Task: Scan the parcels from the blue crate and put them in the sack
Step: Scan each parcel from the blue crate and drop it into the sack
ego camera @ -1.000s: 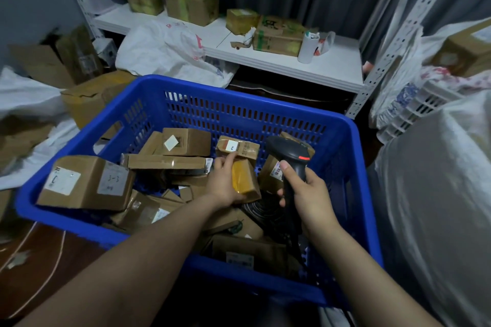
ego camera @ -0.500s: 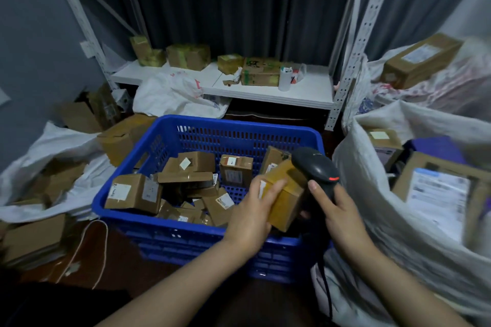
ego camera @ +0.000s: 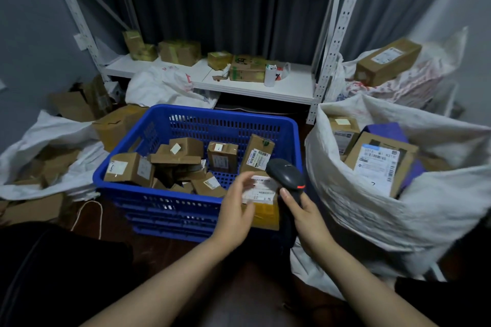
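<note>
Our left hand [ego camera: 236, 207] holds a parcel [ego camera: 261, 204], label up, fingers blurred, seemingly curled round its edge | our right hand [ego camera: 308, 212] grips the scanner [ego camera: 288, 175] just above it | parcel over near right corner of the blue crate [ego camera: 159, 195], beside the sack [ego camera: 372, 210]

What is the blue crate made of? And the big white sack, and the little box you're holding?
The crate looks like hard plastic, smooth, with moulded slots in its walls. The sack seems to be woven plastic cloth, matt and crinkly, holding its creases. The box in the left hand is probably brown cardboard, with shiny yellowish tape and a paper label.
</note>
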